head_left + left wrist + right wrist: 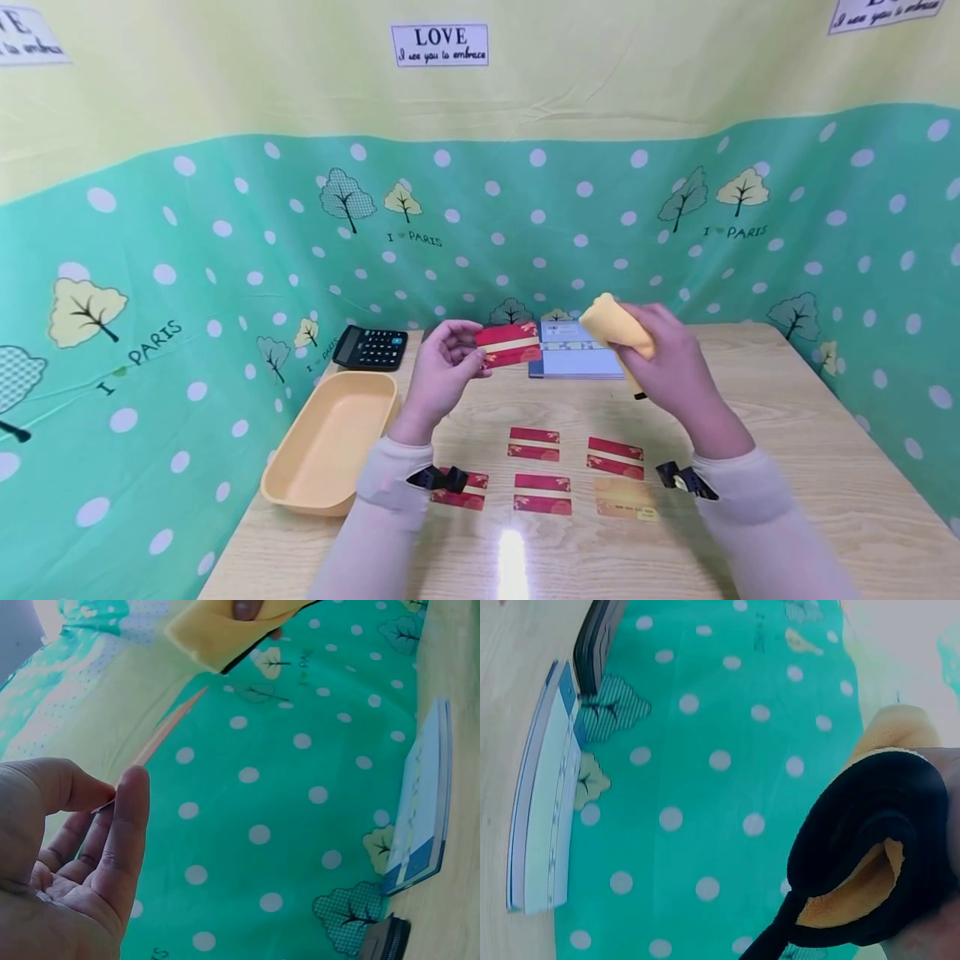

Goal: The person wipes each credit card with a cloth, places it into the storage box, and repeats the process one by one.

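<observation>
Above the table my left hand [441,375] pinches a red card with a pale stripe [510,345] between thumb and fingers. The left wrist view shows that card [163,731] almost edge-on, held at one end. To the right, my right hand [675,362] grips a folded yellow cloth [613,322] with a black edge, apart from the card. In the right wrist view the cloth [821,825] shows its black rolled side, with only part of the hand visible. Below the hands lie several red cards [534,444] and a gold card [626,499], laid out in rows.
A yellow-orange plastic basin [330,446] stands at the left of the wooden table [787,400]. Behind it is a black calculator [371,348]. A blue-white book or box [581,362] lies at the back, before a green dotted curtain [487,242].
</observation>
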Tool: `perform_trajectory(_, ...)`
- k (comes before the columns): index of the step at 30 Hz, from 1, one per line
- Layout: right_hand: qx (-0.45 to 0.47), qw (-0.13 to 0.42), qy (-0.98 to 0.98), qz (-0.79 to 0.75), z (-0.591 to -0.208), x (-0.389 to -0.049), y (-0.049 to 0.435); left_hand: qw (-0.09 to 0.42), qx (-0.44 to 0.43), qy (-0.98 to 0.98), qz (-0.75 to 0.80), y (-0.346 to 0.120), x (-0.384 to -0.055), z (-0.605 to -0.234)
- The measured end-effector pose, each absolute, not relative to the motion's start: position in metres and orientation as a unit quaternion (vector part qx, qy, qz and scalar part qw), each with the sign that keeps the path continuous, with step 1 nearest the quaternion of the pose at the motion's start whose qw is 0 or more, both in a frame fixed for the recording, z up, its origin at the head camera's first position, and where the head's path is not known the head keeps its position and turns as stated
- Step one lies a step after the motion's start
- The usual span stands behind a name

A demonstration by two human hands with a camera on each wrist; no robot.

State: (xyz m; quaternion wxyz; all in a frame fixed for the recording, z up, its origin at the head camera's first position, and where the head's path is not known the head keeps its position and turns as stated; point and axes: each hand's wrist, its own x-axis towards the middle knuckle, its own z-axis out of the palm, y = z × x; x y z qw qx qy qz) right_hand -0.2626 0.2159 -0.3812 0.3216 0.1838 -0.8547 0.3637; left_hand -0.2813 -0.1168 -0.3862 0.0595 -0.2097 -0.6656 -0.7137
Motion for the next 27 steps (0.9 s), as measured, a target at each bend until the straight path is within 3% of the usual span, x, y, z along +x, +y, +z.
perform_trajectory(14,0.251,0.313,-0.853,0.334,-0.387,-0.247,0.177,0.033,-0.220,-0.677,-0.701,-0.100,-0.280,-0.398)
perform_trajectory(27,0.250,0.289,-0.869,0.313,-0.395,-0.244,0.161,0.020,-0.250,-0.669,-0.699,-0.086,-0.277,-0.406)
